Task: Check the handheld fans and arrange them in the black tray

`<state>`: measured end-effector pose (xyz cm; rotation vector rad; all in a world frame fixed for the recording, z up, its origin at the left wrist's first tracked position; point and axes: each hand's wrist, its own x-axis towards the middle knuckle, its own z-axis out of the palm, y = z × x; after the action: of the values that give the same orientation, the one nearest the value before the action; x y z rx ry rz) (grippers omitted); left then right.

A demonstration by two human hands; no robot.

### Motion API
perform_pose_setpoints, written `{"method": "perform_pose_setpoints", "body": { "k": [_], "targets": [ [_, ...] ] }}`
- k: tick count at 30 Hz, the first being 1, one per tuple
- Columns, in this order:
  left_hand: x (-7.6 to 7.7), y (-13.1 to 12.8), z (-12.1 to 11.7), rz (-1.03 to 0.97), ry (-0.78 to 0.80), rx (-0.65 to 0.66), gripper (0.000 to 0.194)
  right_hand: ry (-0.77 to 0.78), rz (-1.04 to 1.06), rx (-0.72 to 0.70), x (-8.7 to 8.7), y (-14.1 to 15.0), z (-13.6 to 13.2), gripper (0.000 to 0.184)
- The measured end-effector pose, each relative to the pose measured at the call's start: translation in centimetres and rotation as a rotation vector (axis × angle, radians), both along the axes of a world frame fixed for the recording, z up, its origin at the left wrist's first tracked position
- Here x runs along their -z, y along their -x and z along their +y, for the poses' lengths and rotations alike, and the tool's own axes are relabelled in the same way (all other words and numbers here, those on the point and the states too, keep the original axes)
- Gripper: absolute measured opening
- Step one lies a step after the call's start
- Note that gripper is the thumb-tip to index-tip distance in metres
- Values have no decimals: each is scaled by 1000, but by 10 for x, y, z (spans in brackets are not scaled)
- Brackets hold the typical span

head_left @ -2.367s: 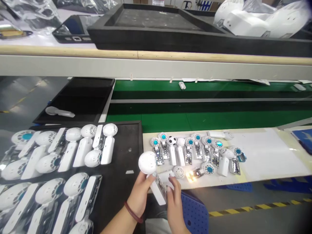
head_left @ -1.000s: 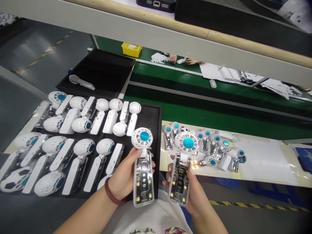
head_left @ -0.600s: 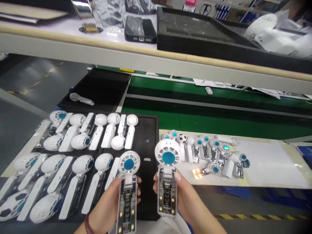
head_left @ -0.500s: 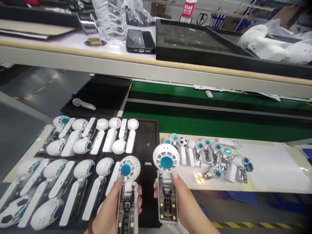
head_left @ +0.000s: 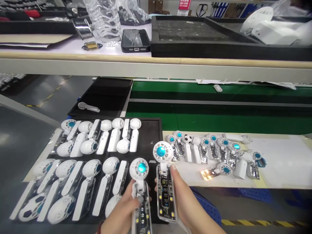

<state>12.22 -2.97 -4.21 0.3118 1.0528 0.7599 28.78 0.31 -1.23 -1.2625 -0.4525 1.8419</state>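
Tray rim under right hand's fan, beside left hand's fan

I cannot read any text clearly: the red sign far behind has white marks, perhaps characters, and the clear handheld fans show only marks too small to read.

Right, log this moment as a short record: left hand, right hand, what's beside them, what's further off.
Left hand: grips a clear handheld fan, held upright.
Right hand: grips a second clear fan, also upright.
Beside: black tray of white fans to the left; fan parts on a white sheet to the right.
Further off: green conveyor belt; phone on the shelf.
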Motion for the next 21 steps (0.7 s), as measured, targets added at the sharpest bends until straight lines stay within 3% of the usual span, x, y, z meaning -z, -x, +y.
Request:
{"method": "perform_pose_setpoints", "body": {
  "k": [2, 3, 7, 11, 15, 19, 21],
  "targets": [
    [15, -1, -10, 301, -169, 145, 75, 85, 87, 68, 5, -1, 0, 55],
    [24, -3, -15, 455, -254, 207, 77, 104, 111, 97, 8, -2, -1, 55],
    [55, -9, -20, 934, -550, 347, 56, 69, 86, 107, 29, -2, -6, 50],
    [63, -4, -8, 1301, -722, 416, 47, -64, -209, -95, 54, -3, -10, 44],
    [58, 6, 3, 1568, -794, 598, 46, -327, -703, -458, 53, -18, 0, 34],
    [52, 17, 3, 1661, -836, 650, 44, -889, -1070, -848, 39, -31, 26, 53],
    [49, 28, -3, 1697, -920, 650, 43, -1143, -1181, -1019, 40, -26, 37, 51]
  ]
}}
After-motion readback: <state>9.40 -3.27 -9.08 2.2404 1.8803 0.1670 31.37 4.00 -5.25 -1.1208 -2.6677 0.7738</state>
